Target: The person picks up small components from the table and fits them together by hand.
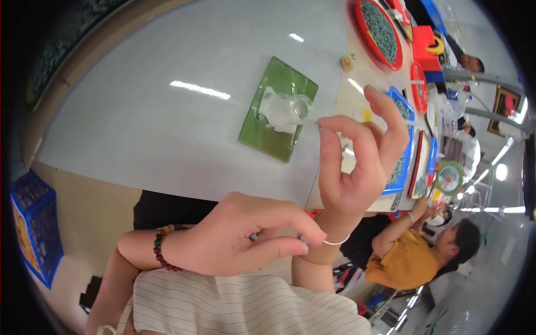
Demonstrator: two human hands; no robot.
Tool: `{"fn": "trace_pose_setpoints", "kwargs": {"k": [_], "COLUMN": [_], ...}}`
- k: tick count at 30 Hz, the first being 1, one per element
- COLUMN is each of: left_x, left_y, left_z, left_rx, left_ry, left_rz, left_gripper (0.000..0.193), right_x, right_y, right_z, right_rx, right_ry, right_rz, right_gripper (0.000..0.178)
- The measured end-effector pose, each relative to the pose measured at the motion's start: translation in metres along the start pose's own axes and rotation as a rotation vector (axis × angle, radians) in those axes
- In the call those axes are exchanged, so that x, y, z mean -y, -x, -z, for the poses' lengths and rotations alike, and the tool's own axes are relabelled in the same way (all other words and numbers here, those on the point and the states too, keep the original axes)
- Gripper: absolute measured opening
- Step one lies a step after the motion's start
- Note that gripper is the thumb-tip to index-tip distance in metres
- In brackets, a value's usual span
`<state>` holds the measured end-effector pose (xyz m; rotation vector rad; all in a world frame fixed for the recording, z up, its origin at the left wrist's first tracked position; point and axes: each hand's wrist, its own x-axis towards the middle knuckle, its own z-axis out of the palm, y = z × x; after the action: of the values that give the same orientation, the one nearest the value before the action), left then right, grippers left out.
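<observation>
My left hand [234,234], with a beaded bracelet at its wrist, is closed. A small grey-green piece [303,238] sits between its thumb and forefinger tips, and another bit of similar colour [254,235] shows inside the curled fingers. Higher and farther right, my right hand [360,151] is pinched, thumb to forefinger. Something tiny and greyish shows at those tips, too small to name. Just left of them lies a green glassy plate [265,142]. On it are a crumpled white sheet [273,110] and a small clear cup [302,106], apart from my fingers.
Along the right stand a red round tray [362,25] and a blue tray [400,178], both with grey-green pieces. A small yellowish object [348,62] lies nearer. A blue crate [50,223] stands at left. A seated co-worker in orange [405,257] is at right, near a fan [448,177].
</observation>
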<state>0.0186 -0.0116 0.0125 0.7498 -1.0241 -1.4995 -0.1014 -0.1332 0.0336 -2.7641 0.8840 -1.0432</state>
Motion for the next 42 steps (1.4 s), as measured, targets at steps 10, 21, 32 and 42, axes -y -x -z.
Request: {"fn": "trace_pose_setpoints", "kwargs": {"k": [10,21,32,42], "left_x": [0.017,0.015,0.004,0.015], "left_y": [0.002,0.005,0.016,0.011], "left_z": [-0.002,0.0,0.016,-0.001], "left_rx": [-0.026,-0.084,-0.185,-0.272], "left_ry": [-0.005,0.003,-0.149,-0.126], "left_rz": [-0.241,-0.315,-0.229,-0.327], "left_gripper": [0.011,0.009,0.016,0.018], "right_x": [0.004,0.006,0.044,0.058], "right_y": [-0.001,0.0,0.042,0.061], "right_z": [-0.007,-0.014,0.01,0.014], "right_rx": [-0.007,-0.067,-0.085,-0.145], "right_ry": [0.115,0.161,-1.451,-0.986], "right_rz": [0.038,0.089,-0.713,-0.515], "right_gripper": [0.011,0.014,0.009,0.018]}}
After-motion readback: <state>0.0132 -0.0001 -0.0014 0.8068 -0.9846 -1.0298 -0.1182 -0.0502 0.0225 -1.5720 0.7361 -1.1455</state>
